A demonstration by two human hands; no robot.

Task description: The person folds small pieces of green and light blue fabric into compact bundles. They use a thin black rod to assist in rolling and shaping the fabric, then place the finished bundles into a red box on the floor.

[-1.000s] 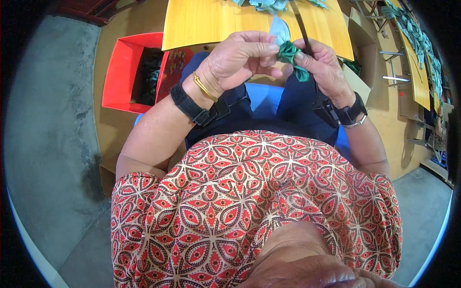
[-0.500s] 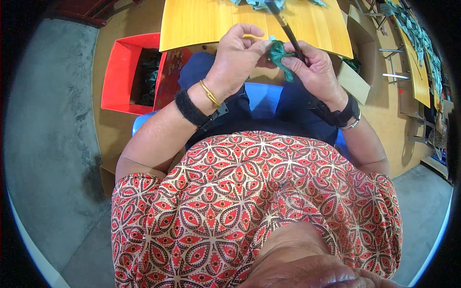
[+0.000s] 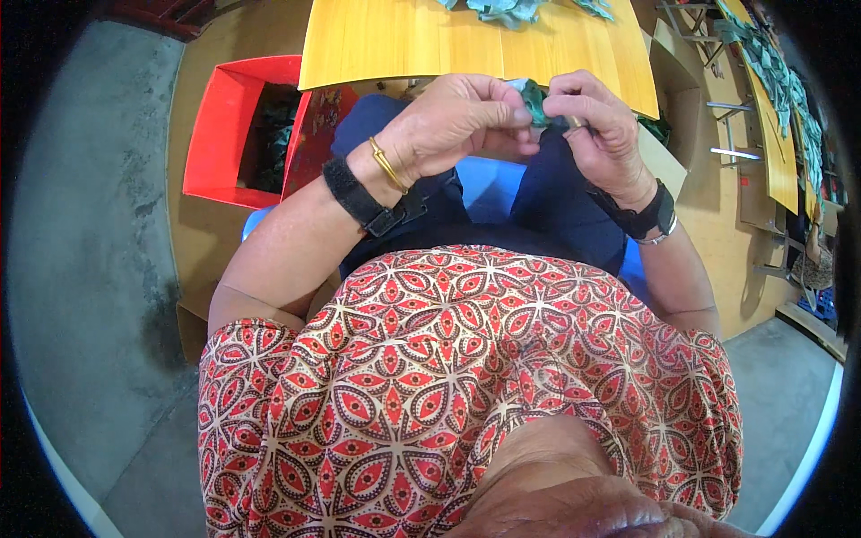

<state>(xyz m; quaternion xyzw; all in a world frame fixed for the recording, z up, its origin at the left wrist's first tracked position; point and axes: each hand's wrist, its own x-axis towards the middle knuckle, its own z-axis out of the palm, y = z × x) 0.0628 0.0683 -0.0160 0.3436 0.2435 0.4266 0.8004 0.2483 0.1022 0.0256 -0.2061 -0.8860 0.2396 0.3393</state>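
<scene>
Both hands are raised over my lap, just short of the yellow table's near edge. My left hand [image 3: 466,121] pinches a small crumpled green cloth-like piece [image 3: 534,100] between thumb and fingers. On the other side of that piece, my right hand [image 3: 596,130] is closed around a thin dark stick with a gold band [image 3: 574,122], seen nearly end-on and mostly hidden by the fingers. The stick's tip lies at the green piece; whether it is inside a fold I cannot tell.
More pale green pieces [image 3: 507,9] lie on the yellow table [image 3: 404,45]. A red box [image 3: 211,134] with dark green contents stands to the left, and a cardboard box [image 3: 677,108] to the right. Farther right, another table [image 3: 776,166] bears many green pieces.
The stick, upright above my right hand before, has swung down and is now foreshortened. My right fingers have curled, and my left hand has turned and come slightly lower with the green piece.
</scene>
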